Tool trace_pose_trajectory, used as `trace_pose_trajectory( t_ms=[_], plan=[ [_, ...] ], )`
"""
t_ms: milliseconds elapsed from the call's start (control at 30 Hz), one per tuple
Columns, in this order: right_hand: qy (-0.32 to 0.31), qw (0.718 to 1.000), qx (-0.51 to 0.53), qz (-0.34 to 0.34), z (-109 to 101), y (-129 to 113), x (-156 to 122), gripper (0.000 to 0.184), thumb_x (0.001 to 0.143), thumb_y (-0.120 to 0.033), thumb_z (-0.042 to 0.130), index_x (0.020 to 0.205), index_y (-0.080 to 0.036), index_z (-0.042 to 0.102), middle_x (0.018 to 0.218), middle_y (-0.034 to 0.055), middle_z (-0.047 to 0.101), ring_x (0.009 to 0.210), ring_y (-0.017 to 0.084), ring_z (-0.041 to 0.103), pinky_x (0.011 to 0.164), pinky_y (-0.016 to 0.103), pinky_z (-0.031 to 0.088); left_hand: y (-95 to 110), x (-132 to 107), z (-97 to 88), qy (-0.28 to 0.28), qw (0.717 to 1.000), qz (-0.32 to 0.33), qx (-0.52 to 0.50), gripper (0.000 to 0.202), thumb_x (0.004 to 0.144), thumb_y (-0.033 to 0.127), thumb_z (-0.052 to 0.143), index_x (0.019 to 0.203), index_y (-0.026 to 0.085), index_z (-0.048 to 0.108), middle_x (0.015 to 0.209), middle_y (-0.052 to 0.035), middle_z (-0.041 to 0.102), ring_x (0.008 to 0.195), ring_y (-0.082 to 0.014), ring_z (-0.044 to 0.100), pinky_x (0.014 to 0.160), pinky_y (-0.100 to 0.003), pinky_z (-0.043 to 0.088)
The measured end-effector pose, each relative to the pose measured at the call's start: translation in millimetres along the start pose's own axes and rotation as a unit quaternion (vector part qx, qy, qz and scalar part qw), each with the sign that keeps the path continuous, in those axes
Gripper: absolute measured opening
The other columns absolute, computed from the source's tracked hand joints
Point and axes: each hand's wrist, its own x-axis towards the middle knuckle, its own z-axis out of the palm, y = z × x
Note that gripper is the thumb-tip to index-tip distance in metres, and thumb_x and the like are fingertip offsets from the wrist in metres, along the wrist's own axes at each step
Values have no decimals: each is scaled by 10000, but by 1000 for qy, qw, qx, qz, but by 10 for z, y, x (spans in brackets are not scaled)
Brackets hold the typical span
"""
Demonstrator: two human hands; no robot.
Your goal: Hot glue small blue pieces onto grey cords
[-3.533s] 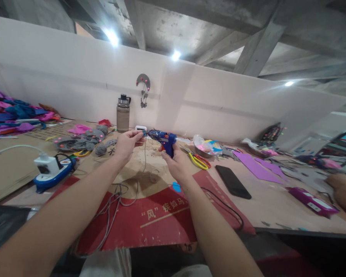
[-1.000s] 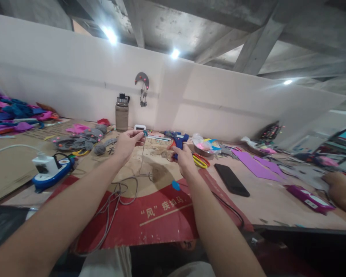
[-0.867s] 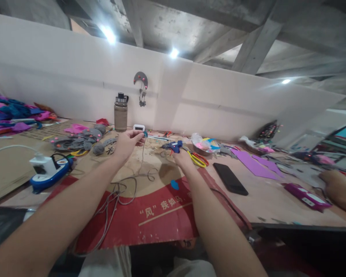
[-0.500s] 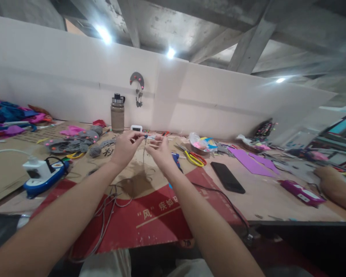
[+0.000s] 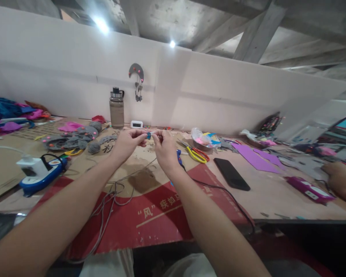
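My left hand (image 5: 129, 144) pinches a small teal-blue piece (image 5: 148, 135), perhaps felt, between thumb and fingertips above the cardboard. Close beside it, my right hand (image 5: 165, 148) is closed with thumb and forefinger pressed together near the piece's right edge. A thin grey cord (image 5: 142, 168) slants down from under my right hand to a loose tangle (image 5: 111, 194) on the red part of the cardboard (image 5: 158, 227). The exact contact between cord, piece and right fingertips is too small to make out.
Behind stand a bottle (image 5: 117, 111) and a small white digital display (image 5: 136, 124). Grey felt pieces (image 5: 72, 140) and a blue power strip (image 5: 44, 177) lie left. Rightward are yellow-and-red-handled scissors (image 5: 197, 155), a blue glue gun (image 5: 179, 157), a phone (image 5: 231, 174) and another person's arm (image 5: 341, 179).
My hands have come closer together. The teal piece now shows more between them, and the cord that hung straight down now slants off toward the tangle. The view has shifted slightly.
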Motion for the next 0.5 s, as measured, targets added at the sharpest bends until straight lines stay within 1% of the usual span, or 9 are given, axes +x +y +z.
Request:
trace_pose_trajectory(
  t_ms=[133, 300, 500],
  plan=[
    [-1, 999, -38, -16, -18, 10, -7, 133, 862, -295, 451, 836, -199, 538, 867, 51, 562, 845, 177, 512, 779, 328, 402, -5, -2, 10, -16, 999, 21, 25, 155, 706, 296, 657, 808, 193, 711, 631, -29, 631, 545, -129, 561, 575, -288, 494],
    [4, 996, -81, -39, -29, 14, -3, 136, 874, -296, 451, 839, -195, 536, 880, 59, 555, 877, 188, 504, 799, 336, 389, 46, -26, 33, -18, 999, 8, 29, 102, 679, 262, 671, 750, 202, 714, 661, -37, 648, 525, -122, 543, 540, -264, 467],
    [-5, 991, -115, -62, -36, 9, 1, 137, 884, -286, 447, 835, -195, 537, 882, 63, 557, 874, 194, 502, 800, 337, 384, 84, -51, 44, -18, 998, 11, 58, 57, 688, 239, 646, 696, 202, 690, 585, -16, 608, 485, -113, 509, 501, -246, 415]
  ],
)
